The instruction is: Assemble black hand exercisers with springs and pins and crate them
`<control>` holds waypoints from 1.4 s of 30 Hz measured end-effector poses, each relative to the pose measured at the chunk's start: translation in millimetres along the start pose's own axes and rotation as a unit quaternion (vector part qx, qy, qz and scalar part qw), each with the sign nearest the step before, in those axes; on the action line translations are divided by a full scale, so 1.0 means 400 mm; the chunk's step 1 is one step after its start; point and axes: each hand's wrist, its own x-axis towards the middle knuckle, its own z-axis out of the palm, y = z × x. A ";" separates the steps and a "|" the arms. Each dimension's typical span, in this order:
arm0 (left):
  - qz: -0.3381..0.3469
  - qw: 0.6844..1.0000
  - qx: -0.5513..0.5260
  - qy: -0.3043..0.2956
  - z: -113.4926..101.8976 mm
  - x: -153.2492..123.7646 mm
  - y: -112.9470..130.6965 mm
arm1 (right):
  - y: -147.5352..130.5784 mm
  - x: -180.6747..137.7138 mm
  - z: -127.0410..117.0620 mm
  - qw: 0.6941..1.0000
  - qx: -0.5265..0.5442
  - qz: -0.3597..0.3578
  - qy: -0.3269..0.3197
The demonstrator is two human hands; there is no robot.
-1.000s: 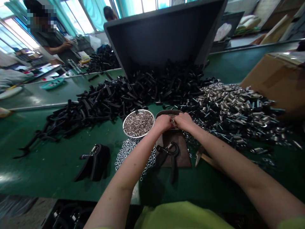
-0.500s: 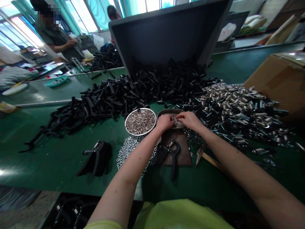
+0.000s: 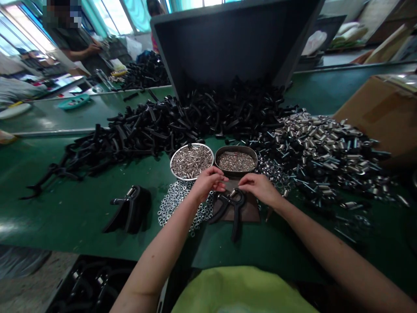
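Observation:
A black hand-grip exerciser lies on a brown pad in front of me. My left hand hovers just above its top, fingers pinched on something too small to name. My right hand is beside it on the right, fingers curled in a pinch close to the exerciser's spring end. Just beyond the hands stand a white bowl of small metal pins and a dark bowl of tiny metal parts.
Silver washers are spread left of the pad. A stack of finished grippers lies further left. Black handles and metal springs are heaped behind, under a dark tilted bin. A cardboard box stands right. Another person stands far left.
Both hands have pulled back from the dark bowl toward me and now sit over the top of the exerciser on the pad.

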 end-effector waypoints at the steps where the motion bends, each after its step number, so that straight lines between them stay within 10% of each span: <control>1: -0.015 1.000 -0.023 -0.001 -0.012 -0.026 -0.013 | 0.006 -0.006 0.009 1.000 -0.016 -0.016 -0.002; 9: -0.058 0.996 -0.062 -0.010 -0.057 -0.149 -0.097 | 0.024 0.007 0.029 0.996 -0.079 -0.039 -0.020; 20: 0.020 0.993 0.115 -0.004 -0.010 -0.126 -0.094 | 0.009 0.027 0.033 0.991 -0.123 -0.033 -0.043; 26: 0.175 0.901 0.396 0.021 0.022 -0.111 -0.096 | -0.006 0.036 0.028 0.987 -0.150 0.005 -0.063; 33: 0.171 0.849 0.500 0.021 0.043 -0.097 -0.099 | -0.022 0.045 0.032 0.982 -0.166 0.022 -0.084; 42: 0.124 0.884 0.451 -0.017 0.040 -0.078 -0.092 | 0.036 -0.178 -0.063 0.969 -0.245 0.023 0.025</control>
